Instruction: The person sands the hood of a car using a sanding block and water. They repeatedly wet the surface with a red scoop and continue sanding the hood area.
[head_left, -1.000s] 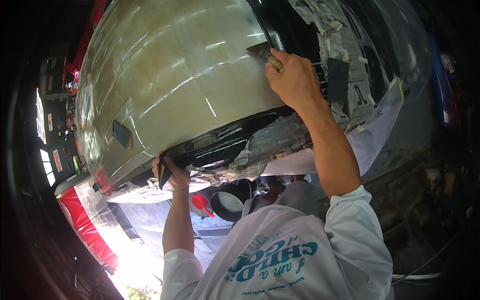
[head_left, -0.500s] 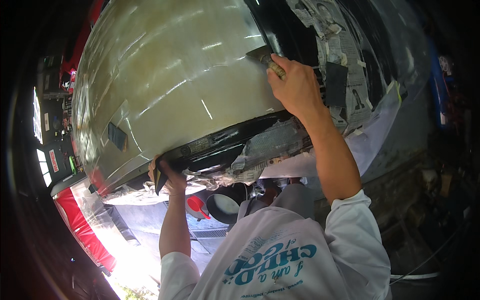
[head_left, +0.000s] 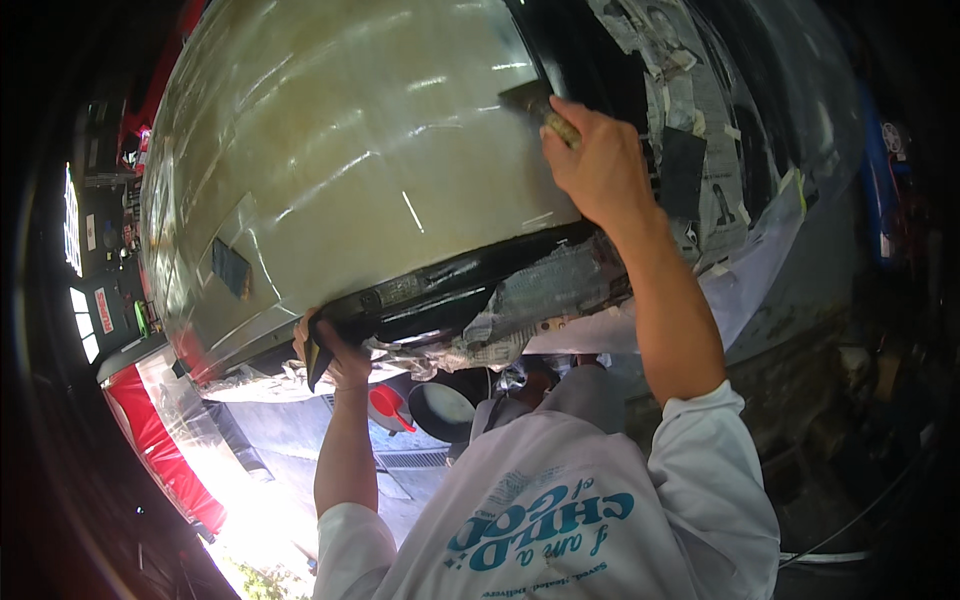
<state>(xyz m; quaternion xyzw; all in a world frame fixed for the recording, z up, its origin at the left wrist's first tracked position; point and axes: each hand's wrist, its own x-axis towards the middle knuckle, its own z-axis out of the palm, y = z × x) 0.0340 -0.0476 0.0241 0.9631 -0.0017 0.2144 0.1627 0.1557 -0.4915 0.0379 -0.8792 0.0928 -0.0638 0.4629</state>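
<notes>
My right hand (head_left: 597,160) grips the handle of a putty knife (head_left: 527,97). Its flat dark blade rests against the pale, glossy car panel (head_left: 370,110), close to the panel's black right border. Low on the left, my left hand (head_left: 345,357) is closed round a thin dark piece with a yellowish edge (head_left: 318,362), beside the black lower edge of the panel. Part of that piece is hidden by the fingers, and I cannot tell its exact kind. A small dark rectangular pad (head_left: 231,268) lies on the panel's left side.
Masking newspaper (head_left: 550,290) runs along the lower edge, with more on the right beside a dark sheet (head_left: 682,172). Clear plastic film (head_left: 745,290) hangs at the right. On the floor below stand a round dark basin (head_left: 442,411) and a red dipper (head_left: 390,405).
The view has shifted slightly. The putty knife and my right hand have moved a little toward me and turned slightly, keeping near the black border. My left hand stays at the lower edge.
</notes>
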